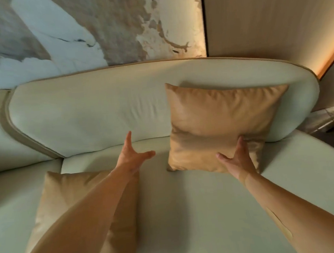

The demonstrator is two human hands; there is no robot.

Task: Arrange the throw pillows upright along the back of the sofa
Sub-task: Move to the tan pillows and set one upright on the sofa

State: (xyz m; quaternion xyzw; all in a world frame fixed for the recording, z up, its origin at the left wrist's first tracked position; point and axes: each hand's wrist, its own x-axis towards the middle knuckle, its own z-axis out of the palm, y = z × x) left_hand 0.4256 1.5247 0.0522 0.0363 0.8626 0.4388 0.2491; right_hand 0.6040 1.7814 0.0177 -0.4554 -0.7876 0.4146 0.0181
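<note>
Sofa [186,203] | flat pillow [55,199] lies at front-left edge, under left hand [133,157], fingers spread, empty | right hand [236,159] presses upright pillow [220,123], fingers straight.

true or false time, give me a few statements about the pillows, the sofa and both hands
1. One tan pillow stands upright against the sofa backrest. True.
2. The right hand grips that pillow by its top corner. False: it rests with straight fingers against the pillow's lower right part.
3. The left hand is open and holds nothing. True.
4. A second tan pillow lies on the seat, partly hidden by the left forearm. True.
5. The second pillow already leans against the backrest. False: it lies near the front of the seat, apart from the backrest.
</note>
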